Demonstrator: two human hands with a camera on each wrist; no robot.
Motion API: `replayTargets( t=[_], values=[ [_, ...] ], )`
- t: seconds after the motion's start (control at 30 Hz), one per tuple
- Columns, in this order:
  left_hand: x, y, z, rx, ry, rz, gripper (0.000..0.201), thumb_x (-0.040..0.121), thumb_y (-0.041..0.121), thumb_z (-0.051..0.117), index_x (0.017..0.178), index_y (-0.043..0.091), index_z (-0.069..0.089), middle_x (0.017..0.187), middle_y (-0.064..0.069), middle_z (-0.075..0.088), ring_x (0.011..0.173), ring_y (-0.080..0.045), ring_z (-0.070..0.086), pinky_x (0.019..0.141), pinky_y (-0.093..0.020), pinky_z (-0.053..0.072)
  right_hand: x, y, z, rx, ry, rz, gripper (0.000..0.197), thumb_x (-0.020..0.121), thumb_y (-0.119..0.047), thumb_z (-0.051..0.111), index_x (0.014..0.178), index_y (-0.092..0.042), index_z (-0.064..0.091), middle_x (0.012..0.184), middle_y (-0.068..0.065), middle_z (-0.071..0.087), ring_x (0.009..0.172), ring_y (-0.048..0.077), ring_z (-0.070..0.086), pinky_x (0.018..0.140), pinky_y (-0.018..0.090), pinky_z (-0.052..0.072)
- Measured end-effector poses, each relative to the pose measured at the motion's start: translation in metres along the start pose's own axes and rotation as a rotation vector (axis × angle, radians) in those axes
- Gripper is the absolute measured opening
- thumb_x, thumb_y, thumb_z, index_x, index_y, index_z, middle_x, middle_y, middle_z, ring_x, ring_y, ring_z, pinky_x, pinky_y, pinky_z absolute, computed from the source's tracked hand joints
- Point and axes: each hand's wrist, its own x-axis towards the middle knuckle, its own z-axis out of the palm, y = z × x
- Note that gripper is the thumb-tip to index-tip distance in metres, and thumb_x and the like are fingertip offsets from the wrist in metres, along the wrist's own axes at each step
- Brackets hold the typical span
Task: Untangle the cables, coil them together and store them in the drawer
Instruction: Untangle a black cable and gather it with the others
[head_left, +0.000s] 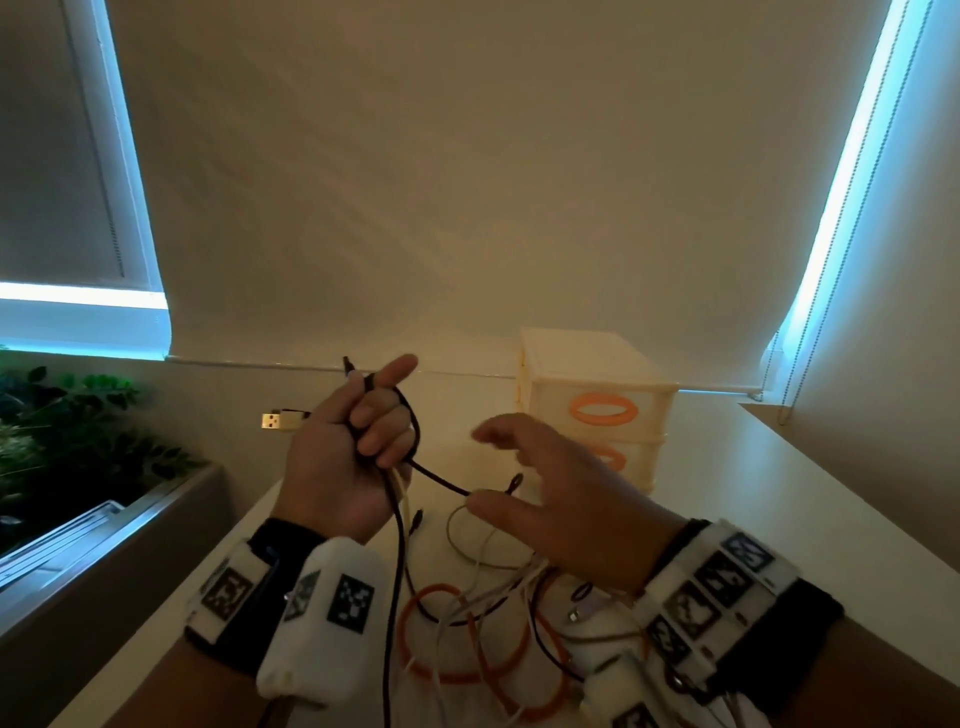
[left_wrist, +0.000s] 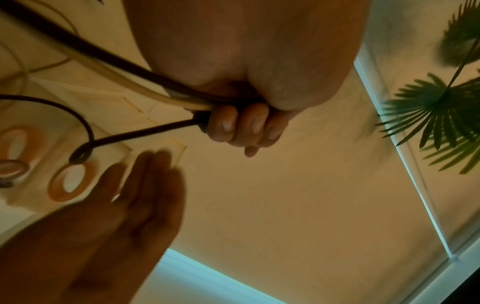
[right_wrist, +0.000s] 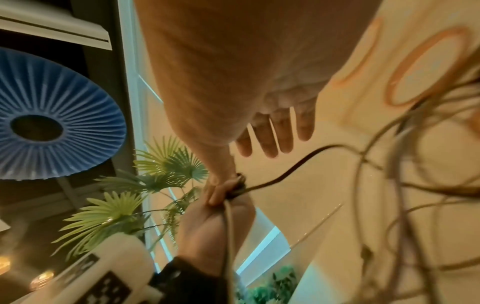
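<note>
Tangled cables (head_left: 483, 618) lie before the drawer unit (head_left: 597, 410)

white table (head_left: 737, 499), tangled cables (head_left: 498, 623); drawer unit (head_left: 597, 410)

Probably home room: roller blinds (head_left: 467, 182) over windows, potted palm (right_wrist: 124, 205), pleated blue lampshade (right_wrist: 52, 123), small plastic drawer unit (head_left: 597, 405).

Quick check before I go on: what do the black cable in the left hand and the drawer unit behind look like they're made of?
Black cable: seemingly matte, rubbery or braided; it shows no glints and bends in soft curves from the left hand.
Drawer unit: probably moulded plastic, cream and slightly translucent, with glossy orange oval handles.
The dim light leaves the finer texture unclear.
</note>
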Motion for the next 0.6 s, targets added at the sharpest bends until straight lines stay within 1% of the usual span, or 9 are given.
replayTargets(
  t=[0.03,0.07,0.13,0.23,0.3,0.37,0.43,0.53,0.6],
  values=[
    [-0.002,-0.003,0.002,0.017,-0.014,-0.015,0.040,0.105,0.030,0.037,0.123,0.003,0.061,0.059,0.010,0.032,0.043,-0.006,0.029,0.042,-0.018,0.025,0.008,-0.010,0.005,-0.001,-0.061,-0.014,0.040,0.094,-0.045,0.060,0.130,-0.033,0.049,0.128,-0.019,0.059,0.107,-0.008,0.054,0.091,0.017,0.044],
    [-0.003,-0.005,0.004,0.030,-0.026,-0.028,0.041,0.106,0.030,0.037,0.124,0.002,0.061,0.059,0.010,0.032,0.043,-0.006,0.029,0.042,-0.019,0.025,0.014,-0.017,0.010,0.013,-0.128,-0.019,0.031,0.098,-0.042,0.055,0.126,-0.029,0.053,0.117,-0.013,0.067,0.097,-0.001,0.061,0.085,0.021,0.048],
    [-0.005,-0.005,0.005,0.022,-0.061,-0.052,0.042,0.106,0.030,0.036,0.126,0.002,0.061,0.059,0.010,0.034,0.043,-0.005,0.031,0.043,-0.018,0.026,0.024,-0.023,0.015,0.099,-0.202,0.004,0.021,0.103,-0.033,0.047,0.110,-0.019,0.061,0.084,-0.010,0.071,0.074,0.009,0.064,0.073,0.028,0.051],
    [-0.006,-0.002,0.004,-0.064,-0.149,-0.104,0.043,0.107,0.028,0.034,0.129,-0.001,0.058,0.059,0.009,0.041,0.043,-0.005,0.039,0.042,-0.017,0.034,0.031,-0.015,0.011,0.089,-0.223,-0.013,0.028,0.105,-0.025,0.043,0.094,-0.011,0.065,0.058,-0.028,0.056,0.056,-0.005,0.052,0.058,0.009,0.039],
    [-0.007,0.000,0.002,-0.085,-0.204,-0.150,0.044,0.108,0.027,0.032,0.133,-0.002,0.054,0.060,0.008,0.047,0.045,-0.005,0.044,0.044,-0.018,0.038,0.031,-0.006,0.004,0.016,-0.214,-0.011,0.029,0.105,-0.025,0.045,0.092,-0.012,0.067,0.057,-0.027,0.054,0.056,-0.008,0.050,0.056,0.008,0.036],
    [-0.009,0.001,0.002,-0.095,-0.307,-0.191,0.046,0.110,0.028,0.026,0.138,-0.002,0.046,0.063,0.006,0.053,0.047,-0.005,0.047,0.046,-0.019,0.041,0.032,0.004,-0.005,-0.079,-0.209,0.004,0.027,0.104,-0.028,0.046,0.091,-0.015,0.067,0.062,-0.016,0.054,0.056,-0.006,0.050,0.055,0.010,0.036],
    [-0.010,0.003,0.003,-0.089,-0.396,-0.216,0.047,0.111,0.030,0.022,0.140,-0.001,0.042,0.065,0.004,0.056,0.049,-0.005,0.042,0.047,-0.020,0.042,0.034,0.013,-0.015,-0.184,-0.187,0.021,0.026,0.103,-0.032,0.046,0.088,-0.023,0.065,0.070,-0.011,0.057,0.059,-0.001,0.051,0.060,0.014,0.039],
    [-0.012,0.000,0.006,-0.037,-0.447,-0.259,0.049,0.111,0.029,0.022,0.138,-0.004,0.046,0.064,0.002,0.057,0.048,-0.005,0.035,0.045,-0.020,0.040,0.042,0.020,-0.032,-0.275,-0.127,0.081,0.024,0.100,-0.037,0.048,0.085,-0.029,0.065,0.084,-0.011,0.065,0.075,0.002,0.058,0.071,0.026,0.047],
    [-0.013,-0.003,0.008,0.010,-0.447,-0.297,0.050,0.111,0.028,0.023,0.136,-0.007,0.049,0.063,0.000,0.056,0.046,-0.007,0.036,0.043,-0.021,0.037,0.049,0.015,-0.042,-0.364,-0.102,0.099,0.024,0.099,-0.041,0.049,0.087,-0.029,0.066,0.084,-0.015,0.064,0.078,0.001,0.059,0.073,0.028,0.048]
  ],
)
